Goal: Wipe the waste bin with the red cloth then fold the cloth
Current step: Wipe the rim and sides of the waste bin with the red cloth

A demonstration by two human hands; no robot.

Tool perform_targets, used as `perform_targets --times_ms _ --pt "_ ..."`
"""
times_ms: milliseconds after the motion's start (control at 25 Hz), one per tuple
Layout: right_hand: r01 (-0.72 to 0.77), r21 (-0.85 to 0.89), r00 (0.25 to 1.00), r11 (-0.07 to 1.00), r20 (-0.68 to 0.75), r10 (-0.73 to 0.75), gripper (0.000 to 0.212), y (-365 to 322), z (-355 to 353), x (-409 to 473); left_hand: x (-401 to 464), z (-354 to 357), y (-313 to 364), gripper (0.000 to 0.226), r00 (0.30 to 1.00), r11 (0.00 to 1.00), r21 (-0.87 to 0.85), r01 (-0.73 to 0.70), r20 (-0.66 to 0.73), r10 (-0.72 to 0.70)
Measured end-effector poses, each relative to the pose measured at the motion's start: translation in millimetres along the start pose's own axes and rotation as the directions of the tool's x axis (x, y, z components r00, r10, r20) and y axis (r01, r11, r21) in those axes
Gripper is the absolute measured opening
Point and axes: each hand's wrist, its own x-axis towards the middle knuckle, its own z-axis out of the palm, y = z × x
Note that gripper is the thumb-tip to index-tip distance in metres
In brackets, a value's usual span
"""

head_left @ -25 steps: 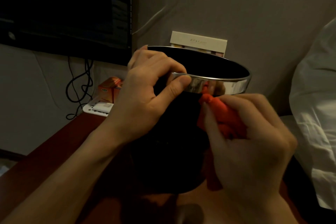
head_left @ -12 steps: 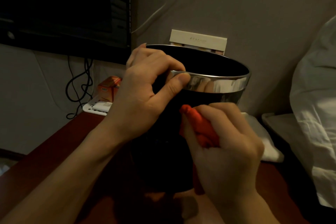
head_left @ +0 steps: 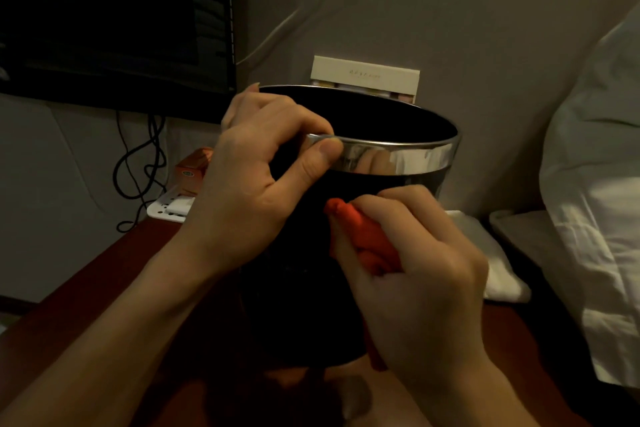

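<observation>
Hands: left hand (head_left: 249, 184) pinching the chrome rim of the waste bin (head_left: 398, 163), right hand (head_left: 415, 274) gripping the bunched red cloth (head_left: 363, 236) against the bin's near wall below that rim; recommended: firm steadying, overlapping strokes downward.

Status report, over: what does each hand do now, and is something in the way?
Left hand grips chrome rim of black waste bin. Right hand presses bunched red cloth on bin wall. Nothing in the way.
</observation>
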Motion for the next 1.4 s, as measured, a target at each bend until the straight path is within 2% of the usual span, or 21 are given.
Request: perform_targets --times_ms 200,400,600,800,960,1160,1400 --pt "-0.034 -0.002 0.993 0.999 -0.109 0.033 0.013 5 -10 6 0 0 1 0.011 1.0 1.0 -0.001 0.004 -0.001 -0.004" --pt "-0.019 0.006 0.999 1.0 -0.028 0.019 0.014 -2 3 -3 0 -1 0 0.012 1.0 1.0 -0.007 -0.007 0.0 0.007" --pt "-0.053 -0.011 0.993 0.999 -0.104 0.052 0.015 5 -11 8 -1 0 0 0.009 1.0 1.0 -0.016 -0.002 0.003 0.002" --pt "-0.03 0.004 1.0 1.0 0.005 0.03 0.016 -1 -1 1 -1 0 0 0.013 1.0 1.0 -0.006 0.004 0.0 -0.004" --pt "-0.047 -0.013 0.994 0.999 -0.097 0.046 0.014 6 -16 12 0 0 -1 0.011 1.0 1.0 -0.006 0.012 0.015 -0.012" --pt "-0.035 -0.006 0.999 0.999 0.025 0.035 0.014 -4 -2 1 -1 -1 -1 0.013 1.0 1.0 0.0 0.002 0.007 -0.002" --pt "-0.06 0.019 0.995 0.998 -0.081 0.062 0.016 3 -12 9 -1 -1 -2 0.013 1.0 1.0 -0.007 -0.002 0.0 0.002"
